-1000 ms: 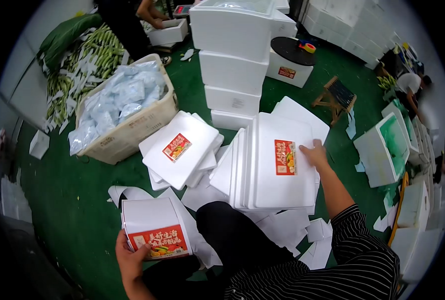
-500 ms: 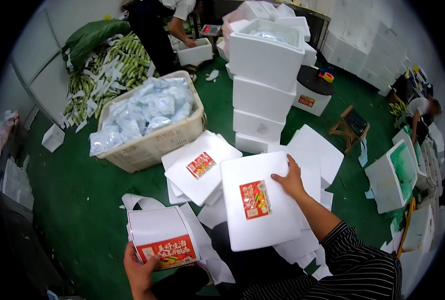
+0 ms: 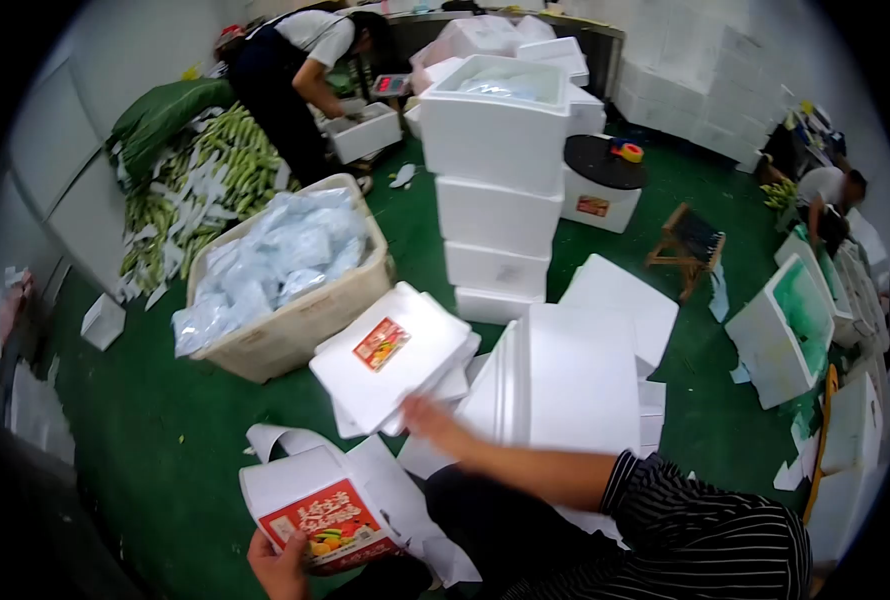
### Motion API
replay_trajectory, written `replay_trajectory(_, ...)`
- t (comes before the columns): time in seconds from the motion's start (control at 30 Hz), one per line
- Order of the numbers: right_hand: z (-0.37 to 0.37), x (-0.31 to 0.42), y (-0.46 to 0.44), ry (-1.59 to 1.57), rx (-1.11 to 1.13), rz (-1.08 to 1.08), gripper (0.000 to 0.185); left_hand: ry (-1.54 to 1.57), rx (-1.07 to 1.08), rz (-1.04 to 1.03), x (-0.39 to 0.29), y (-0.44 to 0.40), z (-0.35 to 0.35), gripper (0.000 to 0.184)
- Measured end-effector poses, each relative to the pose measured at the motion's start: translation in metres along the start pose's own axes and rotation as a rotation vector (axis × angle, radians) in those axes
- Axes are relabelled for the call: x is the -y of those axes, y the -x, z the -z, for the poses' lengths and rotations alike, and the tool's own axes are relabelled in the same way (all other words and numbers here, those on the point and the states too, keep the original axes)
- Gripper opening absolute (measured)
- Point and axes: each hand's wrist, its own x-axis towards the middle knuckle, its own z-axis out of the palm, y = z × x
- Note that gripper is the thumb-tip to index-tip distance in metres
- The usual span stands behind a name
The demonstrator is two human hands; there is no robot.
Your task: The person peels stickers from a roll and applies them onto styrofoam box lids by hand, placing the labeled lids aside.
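Note:
My left hand (image 3: 281,568) grips a thick pad of label sheets (image 3: 330,520), red with printed fruit on the front one, its thumb over the lower edge. A long white strip curls behind the pad. Blurred by motion, my right hand (image 3: 427,418) is at the lower right edge of the left stack of white foam lids; its fingers cannot be made out. The top lid (image 3: 360,385) there bears a red label (image 3: 381,344). To the right lies another stack of foam lids (image 3: 583,375), and its top shows no label.
A tub of blue-white bags (image 3: 295,330) stands behind the lids, beside a column of foam boxes (image 3: 493,215). Farther off are a folding stool (image 3: 687,245), a black-topped box (image 3: 600,205) and open boxes (image 3: 780,335) at right. Two people (image 3: 300,75) (image 3: 827,195) bend over in the background.
The labelled lid that my right hand held over my lap has gone onto the left stack. My right hand has moved left, away from the right stack. My left hand keeps the label pad.

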Motion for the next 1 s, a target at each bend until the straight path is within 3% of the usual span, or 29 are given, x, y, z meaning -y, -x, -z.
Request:
replay_trajectory(0.03, -0.021, -0.026, 0.02, -0.067, 0.352, 0.177, 0.057, 0.043, -0.01, -0.02, 0.001, -0.002, -0.008, 0.036)
replay_trajectory(0.07, -0.053, 0.032, 0.051, -0.006, 0.426, 0.013, 0.06, 0.026, 0.026, 0.009, 0.003, -0.008, -0.014, 0.035)
replay_trajectory(0.1, -0.075, 0.065, 0.07, 0.111, 0.361, 0.059, 0.068, -0.004, 0.038, 0.041, 0.003, -0.01, -0.014, 0.035)
replay_trajectory(0.17, -0.105, 0.028, 0.066, -0.181, 0.262, 0.032, 0.067, -0.028, -0.064, 0.071, 0.0, -0.012, -0.028, 0.032)
replay_trajectory(0.23, -0.102, 0.055, 0.056, -0.256, 0.13, -0.205, 0.067, -0.034, 0.119, 0.024, -0.01, -0.007, -0.027, 0.032)
replay_trajectory(0.3, -0.095, 0.069, 0.05, -0.434, 0.103, -0.053, 0.07, 0.047, 0.144, 0.047, -0.022, -0.001, -0.049, 0.034)
replay_trajectory(0.4, -0.085, 0.071, 0.051, 0.181, -0.297, 0.091, 0.077, -0.045, 0.178, 0.14, -0.02, 0.004, -0.05, 0.03)
replay_trajectory(0.5, -0.061, 0.1, 0.056, 0.79, -0.313, 0.834, 0.075, -0.249, 0.224, 0.142, -0.02, 0.002, -0.05, 0.021)
replay_trajectory(0.53, -0.066, 0.126, 0.061, 0.687, -0.046, 0.873, 0.058, -0.335, 0.218, 0.037, -0.019, 0.003, -0.056, 0.012)
replay_trajectory(0.63, -0.085, 0.109, 0.06, 0.644, 0.25, 0.794, 0.036, -0.446, 0.243, -0.182, -0.011, 0.004, -0.062, 0.013)
replay_trajectory(0.67, -0.086, 0.108, 0.058, 0.596, 0.206, 0.79, 0.023, -0.518, 0.209, -0.255, 0.002, 0.002, -0.06, 0.013)
replay_trajectory(0.77, -0.079, 0.11, 0.056, 0.617, 0.25, 0.81, 0.021, -0.625, 0.232, -0.319, 0.002, 0.001, -0.06, 0.011)
replay_trajectory(1.0, -0.07, 0.104, 0.052, 0.579, 0.327, 0.736, 0.021, -0.608, 0.278, -0.172, -0.009, 0.003, -0.065, 0.01)
